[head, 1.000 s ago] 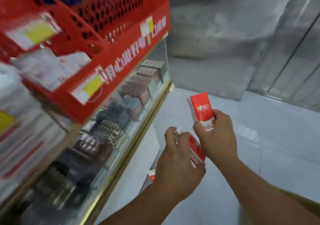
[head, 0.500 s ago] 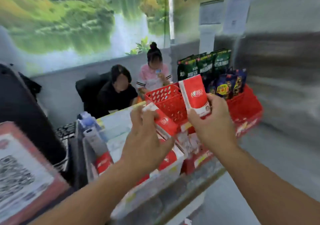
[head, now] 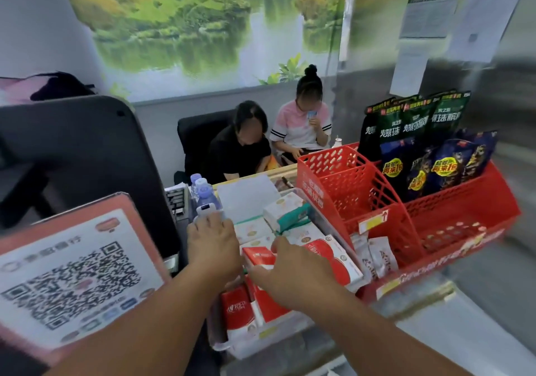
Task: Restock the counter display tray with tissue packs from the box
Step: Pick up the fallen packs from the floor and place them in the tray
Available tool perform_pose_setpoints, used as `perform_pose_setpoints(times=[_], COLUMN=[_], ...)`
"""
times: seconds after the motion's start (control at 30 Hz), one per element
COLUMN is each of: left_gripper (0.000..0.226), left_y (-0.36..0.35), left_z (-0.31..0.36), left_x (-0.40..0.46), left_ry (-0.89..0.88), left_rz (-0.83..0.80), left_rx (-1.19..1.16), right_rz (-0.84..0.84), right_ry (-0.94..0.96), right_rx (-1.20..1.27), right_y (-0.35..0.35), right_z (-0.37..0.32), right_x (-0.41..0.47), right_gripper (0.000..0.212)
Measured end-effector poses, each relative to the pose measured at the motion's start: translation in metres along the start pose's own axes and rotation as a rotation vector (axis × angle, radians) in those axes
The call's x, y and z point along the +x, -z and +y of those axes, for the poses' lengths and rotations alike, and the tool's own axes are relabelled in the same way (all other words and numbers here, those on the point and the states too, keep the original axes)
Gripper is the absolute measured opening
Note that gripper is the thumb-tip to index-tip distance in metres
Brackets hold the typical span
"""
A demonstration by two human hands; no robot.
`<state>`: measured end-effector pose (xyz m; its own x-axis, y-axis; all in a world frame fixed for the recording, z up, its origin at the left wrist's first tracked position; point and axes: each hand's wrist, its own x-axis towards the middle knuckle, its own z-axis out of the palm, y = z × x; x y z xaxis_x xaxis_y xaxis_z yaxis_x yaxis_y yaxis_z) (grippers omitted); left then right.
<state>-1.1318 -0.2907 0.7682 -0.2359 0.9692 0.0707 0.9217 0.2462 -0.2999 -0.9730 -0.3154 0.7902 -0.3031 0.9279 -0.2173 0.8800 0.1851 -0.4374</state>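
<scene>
Here, tissue packs (head: pixel 262 303), red, logo perhaps unreadable

left hand (head: pixel 213 240) fingertips hidden, perhaps gripping

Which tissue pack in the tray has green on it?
The white tissue pack with the green band, lying tilted on top at the far end of the clear display tray. The packs nearer the hands are red and white.

A small shop's checkout bench: a QR payment sign (head: pixel 72 274) stands left of the red snack basket (head: pixel 435 222), tissue packs (head: pixel 333 259) between them.
</scene>
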Motion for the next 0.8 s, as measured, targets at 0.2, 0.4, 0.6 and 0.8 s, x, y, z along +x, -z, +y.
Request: perform_pose_setpoints(times=[0.2, 0.4, 0.6, 0.8], left_gripper=[0.056, 0.072, 0.079, 0.056], left_y=[0.003, 0.002, -0.006, -0.007], left_z=[-0.012, -0.013, -0.007, -0.009], left_x=[0.024, 0.034, 0.03, 0.025], left_ry=[0.07, 0.078, -0.007, -0.192], left_rz=[-0.083, -0.213, -0.372, -0.428], left_rx=[0.11, -0.144, -0.087, 0.192], right_rz=[-0.178, -0.102, -0.122, -0.114], right_ry=[0.153, 0.286, 0.391, 0.41], right_rx=[-0.065, -0.272, -0.529, -0.517], right_y=[-0.021, -0.055, -0.061, -0.059], right_z=[-0.02, -0.038, -0.042, -0.036], right_x=[-0.007, -0.005, 0.004, 0.005], right_gripper=[0.056, 0.054, 0.03, 0.032])
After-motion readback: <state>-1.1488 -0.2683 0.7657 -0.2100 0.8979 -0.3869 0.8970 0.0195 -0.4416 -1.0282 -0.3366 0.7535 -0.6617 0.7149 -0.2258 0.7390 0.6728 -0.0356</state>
